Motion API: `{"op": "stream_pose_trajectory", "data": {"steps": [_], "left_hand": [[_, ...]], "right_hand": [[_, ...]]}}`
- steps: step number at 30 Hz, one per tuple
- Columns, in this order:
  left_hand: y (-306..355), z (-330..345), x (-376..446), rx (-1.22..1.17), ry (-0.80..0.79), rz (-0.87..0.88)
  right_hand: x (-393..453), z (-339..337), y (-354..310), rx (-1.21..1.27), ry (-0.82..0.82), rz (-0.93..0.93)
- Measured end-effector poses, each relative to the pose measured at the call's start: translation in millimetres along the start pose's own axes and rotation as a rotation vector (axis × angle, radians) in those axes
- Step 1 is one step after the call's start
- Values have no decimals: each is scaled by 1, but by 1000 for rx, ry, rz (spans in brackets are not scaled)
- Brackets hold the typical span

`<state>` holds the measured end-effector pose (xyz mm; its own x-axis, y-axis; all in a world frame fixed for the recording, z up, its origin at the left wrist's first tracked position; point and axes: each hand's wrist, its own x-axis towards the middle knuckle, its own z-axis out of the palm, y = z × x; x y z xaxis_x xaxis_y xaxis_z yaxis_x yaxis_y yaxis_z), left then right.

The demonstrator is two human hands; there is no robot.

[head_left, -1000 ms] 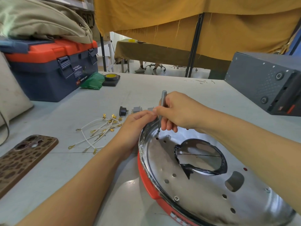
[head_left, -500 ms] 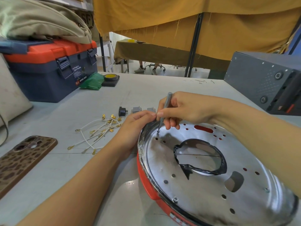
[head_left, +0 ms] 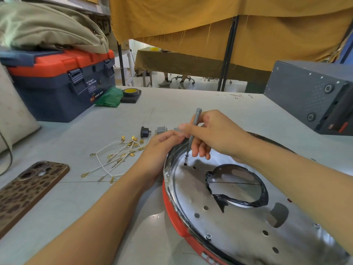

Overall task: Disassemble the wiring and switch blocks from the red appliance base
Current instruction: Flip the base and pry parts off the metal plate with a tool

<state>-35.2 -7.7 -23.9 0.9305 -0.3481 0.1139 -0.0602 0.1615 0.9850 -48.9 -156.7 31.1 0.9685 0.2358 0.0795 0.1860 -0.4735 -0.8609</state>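
The red appliance base lies on the table at lower right, its shiny metal plate facing up with several holes and a large black-edged opening. My right hand holds a thin grey screwdriver upright, its tip on a screw near the plate's far left rim. My left hand grips that rim just beside the tip. To the left lie a bundle of white wires with gold terminals, a black switch block and a grey switch block.
A phone in a leopard-print case lies at the near left. A blue and orange toolbox stands at the back left, with a green bag and a tape roll beside it. A dark grey box sits at the right.
My right hand has shifted slightly with the screwdriver while its tip stays at the plate's far left rim. My left hand has kept its hold on the rim.
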Motion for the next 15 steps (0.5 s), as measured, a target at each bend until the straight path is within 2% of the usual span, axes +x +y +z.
{"op": "stream_pose_trajectory", "data": {"steps": [2, 5, 7, 15], "left_hand": [[0, 0, 0, 11, -2, 3], [0, 0, -1, 31, -10, 5], [0, -1, -1, 16, -17, -1], [0, 0, 0, 43, 9, 4]], "right_hand": [[0, 2, 0, -89, 53, -27], [1, 2, -1, -444, 153, -95], [0, 0, -3, -568, 191, -110], [5, -5, -7, -468, 49, -21]]}}
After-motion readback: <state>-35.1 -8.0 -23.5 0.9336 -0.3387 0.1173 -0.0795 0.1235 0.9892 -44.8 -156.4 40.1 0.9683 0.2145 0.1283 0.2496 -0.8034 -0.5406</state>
